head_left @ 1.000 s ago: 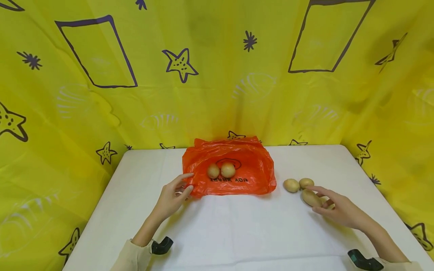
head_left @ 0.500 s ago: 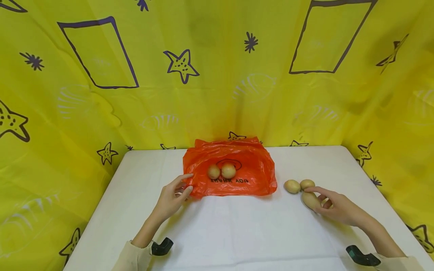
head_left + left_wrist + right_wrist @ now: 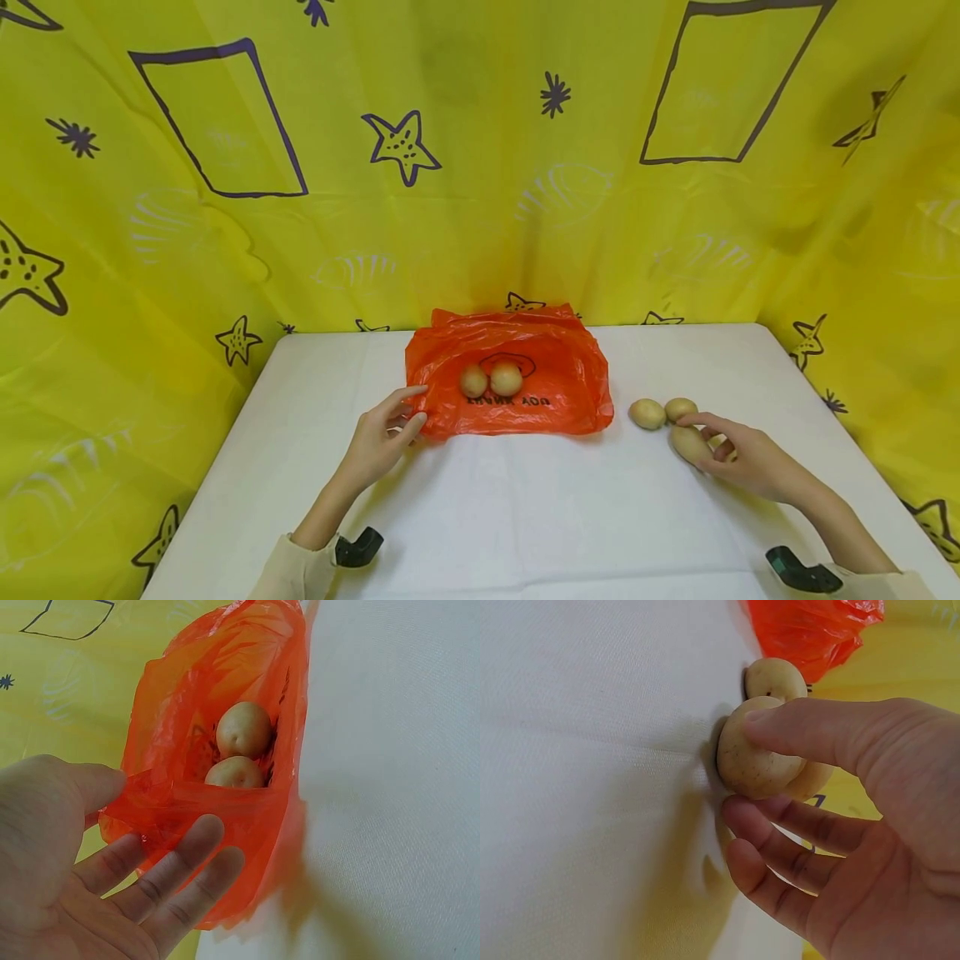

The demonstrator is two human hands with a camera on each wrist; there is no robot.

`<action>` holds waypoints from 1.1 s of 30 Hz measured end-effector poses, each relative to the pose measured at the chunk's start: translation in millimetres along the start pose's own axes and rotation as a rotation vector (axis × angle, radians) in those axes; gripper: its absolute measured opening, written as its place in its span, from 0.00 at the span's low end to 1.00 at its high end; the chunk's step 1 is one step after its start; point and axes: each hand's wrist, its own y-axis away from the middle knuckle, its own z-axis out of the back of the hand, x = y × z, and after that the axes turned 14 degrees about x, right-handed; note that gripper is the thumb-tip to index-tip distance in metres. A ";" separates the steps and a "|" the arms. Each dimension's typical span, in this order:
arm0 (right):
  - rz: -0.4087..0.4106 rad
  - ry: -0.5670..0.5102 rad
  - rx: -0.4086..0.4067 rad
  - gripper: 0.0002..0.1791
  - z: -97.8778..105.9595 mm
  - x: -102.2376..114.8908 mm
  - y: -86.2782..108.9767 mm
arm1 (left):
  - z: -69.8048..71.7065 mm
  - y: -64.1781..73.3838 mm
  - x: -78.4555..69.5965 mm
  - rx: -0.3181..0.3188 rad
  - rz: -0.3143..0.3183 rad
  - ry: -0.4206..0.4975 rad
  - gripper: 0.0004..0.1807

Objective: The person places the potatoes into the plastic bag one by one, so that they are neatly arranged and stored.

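Observation:
An orange-red plastic bag (image 3: 570, 408) lies with its mouth facing the near side, and two potatoes (image 3: 506, 379) rest inside it. My left hand (image 3: 381, 437) is at the bag's left edge, pinching the plastic between thumb and index finger; its other fingers (image 3: 184, 859) extend loosely along the outside. On the right, my right hand (image 3: 753, 458) grips an oblong potato (image 3: 754, 757), thumb pressed on top and fingers below. This potato is low at the tabletop. Just beyond it sit a potato (image 3: 647, 413) and another potato (image 3: 681, 408), close together.
A white-covered table (image 3: 540, 508) carries everything, with a fold line across its near part. Yellow curtain (image 3: 480, 208) with drawn stars and fish hangs behind and on both sides. Each wrist wears a black device (image 3: 358, 547).
My right thumb and fingers have closed onto the oblong potato from a looser pose beside it. The left hand and the bag have stayed where they were.

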 end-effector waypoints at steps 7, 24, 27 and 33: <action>0.012 0.000 -0.016 0.27 -0.1 -0.8 0.3 | 0.4 -0.3 -1.1 -0.001 0.014 0.013 0.20; 0.044 0.036 -0.086 0.27 -5.5 -3.3 0.3 | 0.9 -0.9 -1.9 -0.004 0.017 0.008 0.20; 0.065 0.039 -0.107 0.28 -6.9 -4.4 1.7 | 0.9 -1.1 -1.9 -0.004 0.020 0.010 0.20; 0.109 0.028 -0.129 0.30 -7.8 -3.2 6.1 | 0.0 -1.9 -1.8 -0.004 0.011 0.018 0.20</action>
